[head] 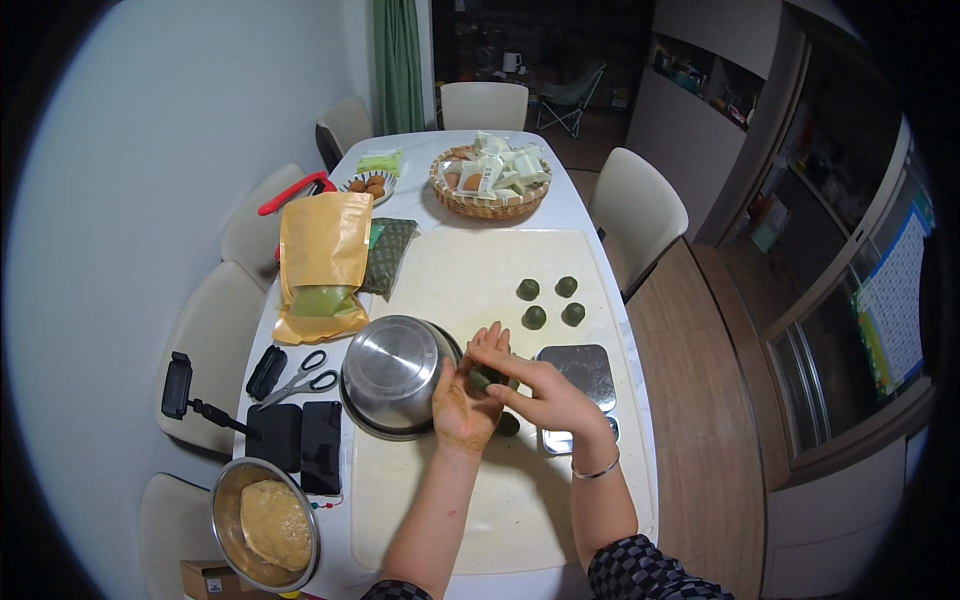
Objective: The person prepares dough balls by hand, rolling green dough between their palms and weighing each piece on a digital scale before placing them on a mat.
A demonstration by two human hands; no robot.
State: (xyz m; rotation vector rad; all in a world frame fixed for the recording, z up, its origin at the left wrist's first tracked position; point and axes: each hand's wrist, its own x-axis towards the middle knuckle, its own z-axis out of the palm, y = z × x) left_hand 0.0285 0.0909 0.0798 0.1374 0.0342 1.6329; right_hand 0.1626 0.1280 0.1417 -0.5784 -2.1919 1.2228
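A dark green dough ball sits between my two hands. My left hand lies palm up beneath it, with brownish smears on the palm and wrist. My right hand covers it from above, thumb and fingers touching the ball. Below them another green ball is partly hidden on the cream mat. Several more green balls stand in two rows at the mat's far right. An upturned steel bowl is just left of my left hand. A kitchen scale is partly under my right hand.
At the left lie scissors, a black phone and a phone stand. A steel bowl holds yellowish dough. Farther back are a kraft pouch, a plate of brown balls and a wicker basket with wrapped packets.
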